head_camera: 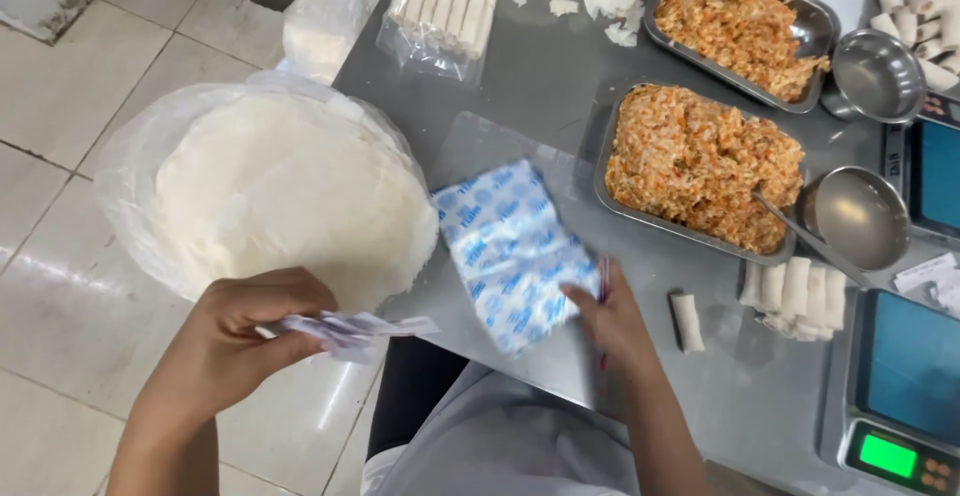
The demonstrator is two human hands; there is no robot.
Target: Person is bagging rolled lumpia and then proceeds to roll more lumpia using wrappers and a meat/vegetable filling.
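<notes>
Blue-white packet (515, 253) pinched by rt hand (612, 318); lft hand (240, 331) pinching torn strip (350, 328).

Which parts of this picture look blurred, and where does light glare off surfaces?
Head view: the blue-and-white packet and right hand are motion-smeared; the left hand is sharper; glare shines on the metal bowls and table.
</notes>
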